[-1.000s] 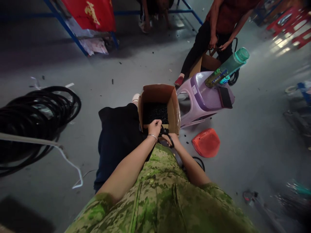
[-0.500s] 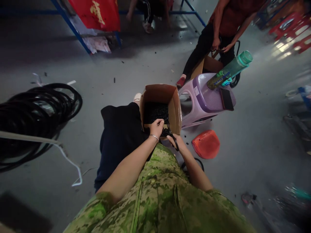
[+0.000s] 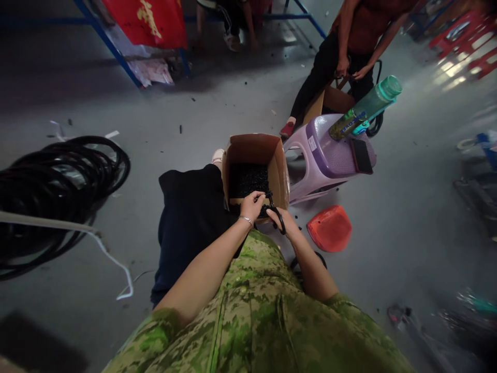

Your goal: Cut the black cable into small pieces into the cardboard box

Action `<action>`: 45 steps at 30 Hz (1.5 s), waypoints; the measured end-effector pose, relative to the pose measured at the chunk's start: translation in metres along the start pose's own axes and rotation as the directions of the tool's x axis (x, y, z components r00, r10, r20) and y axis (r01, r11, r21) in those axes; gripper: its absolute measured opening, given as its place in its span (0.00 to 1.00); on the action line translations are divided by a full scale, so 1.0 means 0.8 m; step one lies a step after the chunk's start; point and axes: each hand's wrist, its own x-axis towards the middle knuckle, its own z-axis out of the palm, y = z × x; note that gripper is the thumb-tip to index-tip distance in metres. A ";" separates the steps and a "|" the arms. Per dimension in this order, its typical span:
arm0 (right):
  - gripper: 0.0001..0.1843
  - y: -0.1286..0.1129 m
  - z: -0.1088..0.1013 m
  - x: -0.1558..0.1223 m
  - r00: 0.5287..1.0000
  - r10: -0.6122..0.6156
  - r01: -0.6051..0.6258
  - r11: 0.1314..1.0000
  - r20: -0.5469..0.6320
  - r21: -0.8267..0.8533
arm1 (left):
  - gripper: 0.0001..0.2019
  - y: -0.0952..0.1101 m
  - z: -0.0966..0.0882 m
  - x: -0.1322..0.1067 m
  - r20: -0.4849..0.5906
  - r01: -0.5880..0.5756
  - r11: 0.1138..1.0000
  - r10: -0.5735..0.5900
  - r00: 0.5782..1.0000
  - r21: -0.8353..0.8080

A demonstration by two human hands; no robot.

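Observation:
Over the near edge of an open cardboard box (image 3: 277, 173) my two hands work close together. My left hand (image 3: 251, 205) is closed in a pinch, with a small black piece (image 3: 267, 195) at its fingertips. Black-handled scissors (image 3: 282, 224) sit in my right hand (image 3: 286, 220), which is closed around them; their dark handle loop bulges out over the hand. The blades point toward my left fingertips and are hard to make out against the dark contents. Many small black pieces (image 3: 250, 178) lie in the bottom of the box.
Right of the box stands a purple stool (image 3: 324, 155) with a green bottle (image 3: 367, 109) and a phone (image 3: 362, 156) on it. An orange-red bag (image 3: 330, 228) lies on the floor. Coiled black tubing (image 3: 66, 176) fills the left. A co-worker (image 3: 355, 57) sits beyond the stool.
The scissors have turned slightly in my right hand, and the black piece now shows more clearly at my left fingertips. The whole view has shifted a little.

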 end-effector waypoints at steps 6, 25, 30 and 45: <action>0.28 -0.007 -0.006 0.001 1.000 -0.022 0.023 1.000 0.009 -0.021 | 0.09 0.004 -0.001 -0.003 0.030 -0.022 1.000 0.022 0.999 -0.006; 0.28 -0.005 -0.001 0.000 1.000 -0.009 0.009 0.999 -0.004 0.039 | 0.09 0.007 0.000 -0.005 0.008 -0.056 0.998 0.056 0.998 -0.011; 0.28 -0.006 -0.007 -0.001 1.000 -0.004 0.004 1.000 0.008 0.019 | 0.09 0.006 -0.001 -0.004 0.006 -0.055 0.998 0.055 0.998 -0.002; 0.32 0.002 -0.010 0.005 1.000 0.014 -0.016 0.997 0.028 0.076 | 0.11 0.002 -0.003 -0.001 0.104 -0.065 0.996 0.058 0.993 0.066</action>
